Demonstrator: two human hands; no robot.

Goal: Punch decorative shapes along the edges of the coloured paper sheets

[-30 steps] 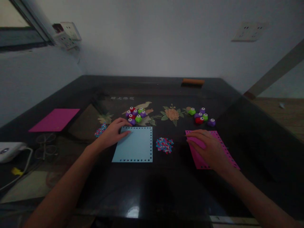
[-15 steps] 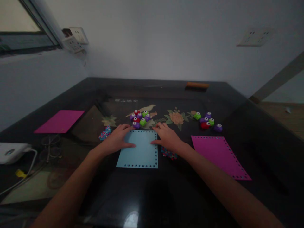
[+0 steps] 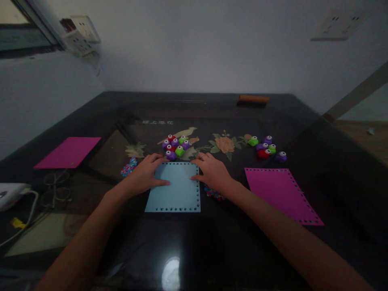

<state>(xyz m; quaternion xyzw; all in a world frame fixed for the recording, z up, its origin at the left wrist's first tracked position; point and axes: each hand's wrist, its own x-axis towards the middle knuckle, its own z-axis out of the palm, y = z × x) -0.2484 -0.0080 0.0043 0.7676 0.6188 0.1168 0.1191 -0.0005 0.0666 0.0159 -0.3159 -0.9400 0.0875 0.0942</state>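
- Two open hands, left hand (image 3: 144,176) and right hand (image 3: 214,173), pressed the pale-blue hole-edged paper square (image 3: 178,190) flat.
- Even fingertip pressure seemed wise against skidding.

confetti pile (image 3: 216,194) half hidden by right hand (image 3: 212,173), white device (image 3: 10,193) cut off left

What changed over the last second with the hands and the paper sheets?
The right hand came off the punched pink sheet and moved left onto the right edge of the blue sheet. The left hand stayed on the blue sheet's left edge; both sheets and the small punches look unmoved.
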